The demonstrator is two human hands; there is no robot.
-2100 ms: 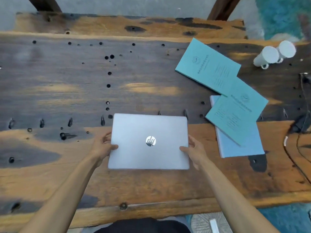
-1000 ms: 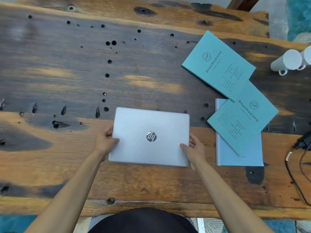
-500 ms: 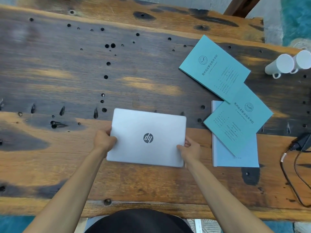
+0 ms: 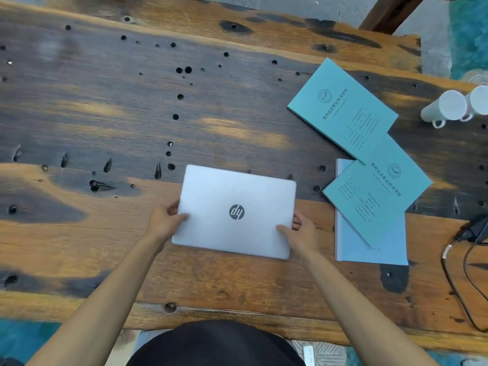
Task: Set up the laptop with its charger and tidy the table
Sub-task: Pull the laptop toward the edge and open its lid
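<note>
Laptop: We see the closed silver laptop (image 4: 235, 211) lying on the near half of the wooden table (image 4: 105, 114), logo up, turned slightly out of square with the table edge.
Left hand: Our left hand (image 4: 165, 220) grips the laptop's left edge, thumb on the lid, fingers curled round the side.
Right hand: Our right hand (image 4: 301, 232) grips the right edge near the front corner, thumb flat on the lid, fingers wrapped round the side.
Charger: The black charger brick (image 4: 474, 229) sits at the table's right edge, well apart from the laptop; its cable (image 4: 458, 283) loops toward the near edge.
Booklets: Two teal booklets (image 4: 343, 109) lie overlapping to the right of the laptop; the nearer one rests on a pale blue notebook (image 4: 380, 252).
Cups: Two white cups (image 4: 446, 107) lie on their sides at the far right.
</note>
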